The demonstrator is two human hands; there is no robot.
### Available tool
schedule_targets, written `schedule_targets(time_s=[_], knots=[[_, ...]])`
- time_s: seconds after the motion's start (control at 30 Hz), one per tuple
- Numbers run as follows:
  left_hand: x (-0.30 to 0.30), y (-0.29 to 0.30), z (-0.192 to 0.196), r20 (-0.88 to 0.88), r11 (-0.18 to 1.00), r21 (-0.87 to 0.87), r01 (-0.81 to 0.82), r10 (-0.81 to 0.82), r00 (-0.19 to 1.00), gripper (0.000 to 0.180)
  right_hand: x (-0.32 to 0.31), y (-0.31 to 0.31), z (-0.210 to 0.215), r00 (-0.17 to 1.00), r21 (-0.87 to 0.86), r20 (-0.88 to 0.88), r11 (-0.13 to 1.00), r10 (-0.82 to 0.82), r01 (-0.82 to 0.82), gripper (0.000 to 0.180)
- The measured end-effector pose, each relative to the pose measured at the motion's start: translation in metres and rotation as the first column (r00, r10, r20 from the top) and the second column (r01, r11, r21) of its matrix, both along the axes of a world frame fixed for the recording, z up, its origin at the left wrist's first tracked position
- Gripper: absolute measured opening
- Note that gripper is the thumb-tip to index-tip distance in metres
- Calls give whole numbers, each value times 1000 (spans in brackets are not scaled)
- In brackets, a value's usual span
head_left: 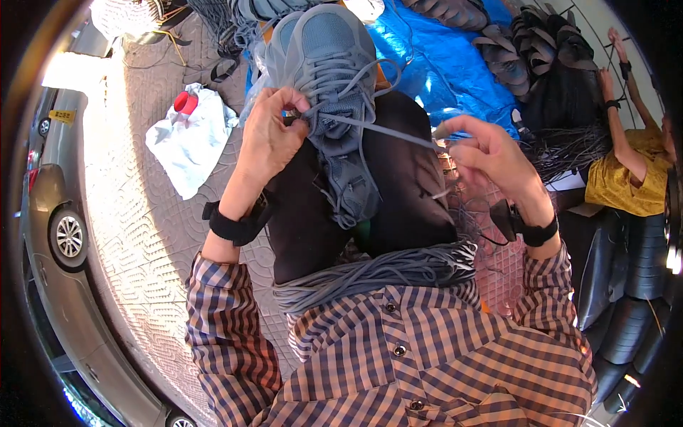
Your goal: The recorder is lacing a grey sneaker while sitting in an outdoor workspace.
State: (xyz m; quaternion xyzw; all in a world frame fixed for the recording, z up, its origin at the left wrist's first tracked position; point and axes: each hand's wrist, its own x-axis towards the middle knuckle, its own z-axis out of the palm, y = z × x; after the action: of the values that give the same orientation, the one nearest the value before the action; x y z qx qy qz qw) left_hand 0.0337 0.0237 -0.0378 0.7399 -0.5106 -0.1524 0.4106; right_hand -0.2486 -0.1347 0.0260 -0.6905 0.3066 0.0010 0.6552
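Observation:
A grey-blue sneaker [334, 78] rests on my dark-trousered lap, toe pointing away. My left hand [270, 132] presses on the shoe's left side at the eyelets, fingertips pinching near the lacing. My right hand [491, 153] holds the tip of a grey shoelace [384, 130] that runs taut from the eyelets out to the right. A thick bundle of grey laces [377, 274] lies across my lap against my checked shirt. Both wrists wear black bands.
A white bag with a red cap [188, 135] lies on the paved ground at left. Blue tarpaulin [441, 67] and piles of dark shoe parts [541, 43] are ahead. A person in a yellow top [626, 178] sits at right. A grey car [57, 235] stands at far left.

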Motion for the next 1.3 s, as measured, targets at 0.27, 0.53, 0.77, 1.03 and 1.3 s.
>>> schedule_targets(time_s=[0.27,0.53,0.77,1.03,1.3], knots=[[-63,19,29,-730,981,154,-122,196,655,23,6,-10,-13,977,-826,151,563,151,41,21],[-99,-2,12,-952,968,248,-37,251,178,31,113,-19,-25,953,-966,256,82,161,246,15],[-102,-10,4,-961,973,220,-71,204,-189,20,98,-21,-28,981,-954,121,290,154,73,11],[-107,-16,-26,-915,986,72,-149,6,-403,17,94,-36,-31,978,-579,88,809,188,-103,20],[-110,44,-5,-933,989,-92,-116,-126,-336,18,99,-39,-28,931,-248,259,950,255,-191,13]])
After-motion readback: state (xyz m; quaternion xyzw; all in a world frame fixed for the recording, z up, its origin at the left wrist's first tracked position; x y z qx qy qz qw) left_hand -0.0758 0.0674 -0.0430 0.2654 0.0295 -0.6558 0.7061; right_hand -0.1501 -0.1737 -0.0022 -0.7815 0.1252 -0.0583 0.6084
